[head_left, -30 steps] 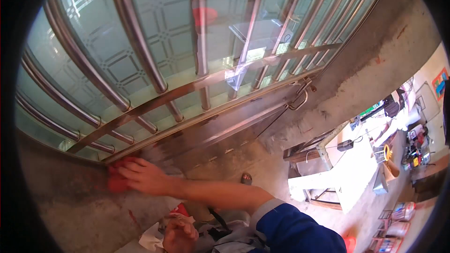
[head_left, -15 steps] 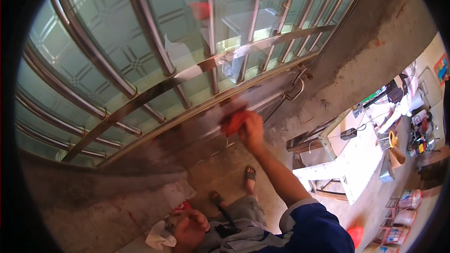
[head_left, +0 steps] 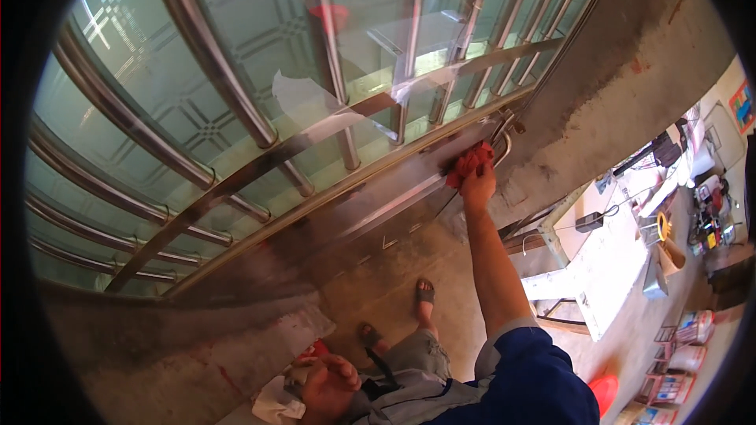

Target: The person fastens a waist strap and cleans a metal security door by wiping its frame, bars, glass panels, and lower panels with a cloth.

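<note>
At the left, steel bars (head_left: 214,55) ran over pale green panes, above a dull panel (head_left: 339,224); low down, a white wad (head_left: 279,403) lay just beside the left hand (head_left: 331,387), whose fingers were loosely curled, though I could not tell whether they held anything; a sandalled foot (head_left: 425,291) stood on the floor farther right; the right hand (head_left: 478,187) had a narrow, closed grip on a red cloth (head_left: 474,161), which was at the panel's right end, just beside a curved handle (head_left: 509,144); a black box (head_left: 589,222) lay on the white table (head_left: 583,275) beyond; a red basin (head_left: 605,395) sat at the lower edge, its inside not readable; past it were a grey bin (head_left: 654,279), a brown carton (head_left: 672,261) and pale tubs (head_left: 693,327), their contents too small to tell.

A second earlier the right hand and cloth were at the panel's far left end, and half a second earlier near its middle; the left hand had stayed low, by the wad.
</note>
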Action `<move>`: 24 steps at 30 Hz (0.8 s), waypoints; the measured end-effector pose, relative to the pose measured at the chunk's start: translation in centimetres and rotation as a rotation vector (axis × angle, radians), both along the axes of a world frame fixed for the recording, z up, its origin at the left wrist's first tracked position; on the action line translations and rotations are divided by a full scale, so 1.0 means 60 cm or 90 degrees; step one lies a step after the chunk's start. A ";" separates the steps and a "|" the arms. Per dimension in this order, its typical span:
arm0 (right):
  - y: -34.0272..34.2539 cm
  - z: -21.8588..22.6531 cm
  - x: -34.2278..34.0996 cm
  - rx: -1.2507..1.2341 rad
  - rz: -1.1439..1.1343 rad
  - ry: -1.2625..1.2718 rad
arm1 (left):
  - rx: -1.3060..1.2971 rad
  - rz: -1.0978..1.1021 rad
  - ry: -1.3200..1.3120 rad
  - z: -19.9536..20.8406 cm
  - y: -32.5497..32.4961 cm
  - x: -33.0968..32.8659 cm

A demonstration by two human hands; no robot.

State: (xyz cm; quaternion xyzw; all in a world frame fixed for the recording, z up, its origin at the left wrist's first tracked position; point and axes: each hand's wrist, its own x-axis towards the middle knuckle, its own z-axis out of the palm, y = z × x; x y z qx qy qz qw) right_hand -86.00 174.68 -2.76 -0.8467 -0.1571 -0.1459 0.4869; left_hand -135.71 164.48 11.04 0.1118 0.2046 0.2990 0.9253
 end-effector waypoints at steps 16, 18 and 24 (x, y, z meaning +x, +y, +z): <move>0.020 -0.016 -0.521 0.035 0.424 0.074 | -0.008 0.022 0.047 -0.041 -0.015 -0.022; 0.016 -0.047 -0.586 0.024 0.464 0.099 | -0.010 0.019 0.051 -0.048 -0.026 -0.018; 0.027 -0.079 -0.607 -0.002 0.595 0.346 | 0.049 -0.003 0.083 -0.019 -0.035 0.006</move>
